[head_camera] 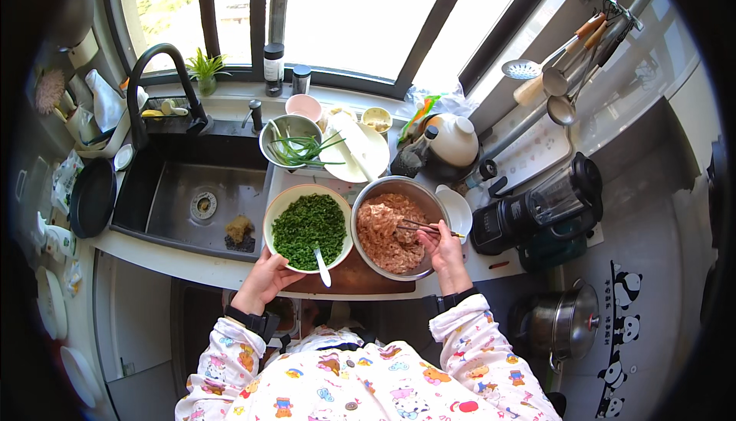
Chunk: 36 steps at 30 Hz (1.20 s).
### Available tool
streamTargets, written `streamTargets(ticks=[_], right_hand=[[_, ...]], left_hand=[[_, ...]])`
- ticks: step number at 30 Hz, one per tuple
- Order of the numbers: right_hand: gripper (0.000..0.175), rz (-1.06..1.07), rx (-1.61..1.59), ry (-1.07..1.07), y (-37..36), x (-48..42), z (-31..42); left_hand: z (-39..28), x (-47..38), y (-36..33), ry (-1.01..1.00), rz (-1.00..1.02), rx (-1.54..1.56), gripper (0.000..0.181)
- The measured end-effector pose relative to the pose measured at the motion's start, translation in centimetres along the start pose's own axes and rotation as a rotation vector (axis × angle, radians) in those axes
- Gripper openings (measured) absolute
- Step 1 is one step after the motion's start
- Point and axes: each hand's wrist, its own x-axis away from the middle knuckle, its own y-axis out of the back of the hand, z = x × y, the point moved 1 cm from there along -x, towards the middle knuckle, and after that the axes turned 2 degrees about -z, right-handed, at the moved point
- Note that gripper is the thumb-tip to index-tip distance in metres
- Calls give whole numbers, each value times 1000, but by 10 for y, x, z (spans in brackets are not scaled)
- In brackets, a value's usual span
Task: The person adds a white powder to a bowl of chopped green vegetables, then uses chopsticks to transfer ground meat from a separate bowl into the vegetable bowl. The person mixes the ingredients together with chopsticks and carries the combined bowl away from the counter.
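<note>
My left hand (267, 276) grips the near left rim of a white bowl (268, 214) filled with finely chopped greens (307, 228). A white spoon (322, 267) leans on that bowl's near edge, its other end in the greens. To the right, a stainless steel bowl (357, 192) holds raw minced meat (386, 242). My right hand (444, 249) holds a pair of dark chopsticks (422, 225) over this bowl, with their tips at the meat. The two bowls stand side by side, partly over a brown cutting board (368, 279).
Left lies a black sink (178, 191) with a curved faucet (155, 50). Behind the bowls are a steel bowl of green onions (299, 150), a white plate (374, 142) and a dark bottle (411, 156). A blender (535, 202) and a steel pot (560, 320) stand right.
</note>
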Motion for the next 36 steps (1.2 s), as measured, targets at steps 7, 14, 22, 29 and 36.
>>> streamTargets(ticks=[7,14,22,29,36], right_hand=[[32,-22,-112,-106,25,-4,5],[30,-55,-176,-110,55,9,37],[27,-62,-193,-38,45,39,103],[22,15,-214,9,-1,67,149],[24,174,-98,-16,-83,82,138]], left_hand=[[4,0,4,12,18,42,72],[9,-2,8,-8,29,56,73],[13,-5,9,-35,22,25,72],[13,-3,9,-29,54,55,72],[15,-2,11,-32,82,75,76]])
